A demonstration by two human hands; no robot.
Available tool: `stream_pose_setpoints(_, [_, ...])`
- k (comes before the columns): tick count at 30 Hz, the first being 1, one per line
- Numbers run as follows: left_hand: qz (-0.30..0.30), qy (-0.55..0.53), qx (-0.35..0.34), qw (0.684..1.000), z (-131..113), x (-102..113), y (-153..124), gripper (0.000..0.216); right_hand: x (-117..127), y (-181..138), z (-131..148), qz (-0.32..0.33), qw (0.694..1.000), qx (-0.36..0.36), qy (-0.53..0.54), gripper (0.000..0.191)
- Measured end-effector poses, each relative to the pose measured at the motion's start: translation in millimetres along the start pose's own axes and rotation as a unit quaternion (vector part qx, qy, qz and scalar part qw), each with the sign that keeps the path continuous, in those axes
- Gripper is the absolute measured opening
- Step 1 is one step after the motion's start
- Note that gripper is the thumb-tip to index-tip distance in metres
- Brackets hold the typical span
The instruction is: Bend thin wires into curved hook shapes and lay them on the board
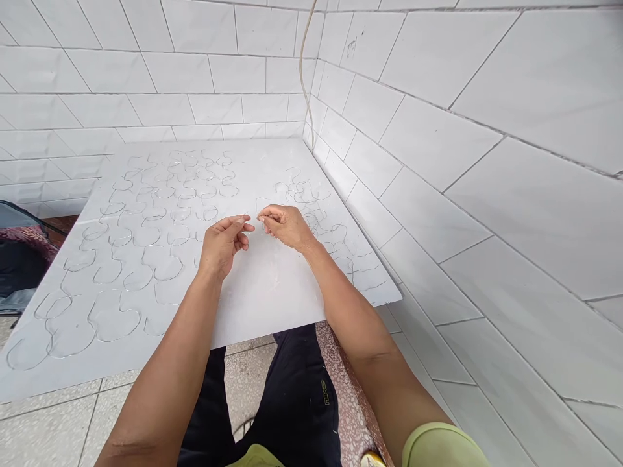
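Note:
My left hand point(226, 243) is raised over a white board, with thumb and forefinger pinched and the other fingers curled. Facing it from a small gap away, my right hand point(287, 226) is closed in a pinch too. A thin bent wire point(257, 202) shows faintly at the fingertips; most of it is too fine to follow. Left of my hands, several curved wires point(160, 259) lie in rows, bent into wavy, hooked shapes. A looser, overlapping cluster of wires point(311, 204) lies beyond and beside my right forearm.
The white board point(267, 292) reaches to a tiled wall point(413, 162) at the right and back. A pale cable point(302, 71) hangs in the corner. A dark bag-like thing point(22, 259) stands at the left. My legs point(292, 395) are below the board's front edge.

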State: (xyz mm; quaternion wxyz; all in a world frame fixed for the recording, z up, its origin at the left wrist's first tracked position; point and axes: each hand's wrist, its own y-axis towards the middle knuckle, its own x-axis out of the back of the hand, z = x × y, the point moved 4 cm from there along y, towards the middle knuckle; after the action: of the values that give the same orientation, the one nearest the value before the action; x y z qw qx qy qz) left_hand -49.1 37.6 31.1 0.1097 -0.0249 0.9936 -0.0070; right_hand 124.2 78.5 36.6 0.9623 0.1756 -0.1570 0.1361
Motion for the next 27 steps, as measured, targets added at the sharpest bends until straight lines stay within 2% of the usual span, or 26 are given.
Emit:
stream_pose_setpoints(7, [0.048,-0.016,-0.006,0.999,1,-9,-1,0.016,3,0,3,-0.014,0.999,0.029,-0.013,0.019])
stream_pose_setpoints(14, [0.048,0.038,-0.043,0.997,2,-14,-5,0.020,10,0,8,0.002,0.998,0.052,-0.030,0.020])
stream_pose_setpoints(22, [0.041,0.019,-0.041,0.998,0,-13,-5,0.019,13,2,1,-0.029,0.998,0.029,-0.050,0.019])
stream_pose_setpoints(27, [0.036,0.030,-0.045,0.998,-2,-12,-6,0.020,9,-1,6,-0.009,0.991,0.083,-0.102,0.024])
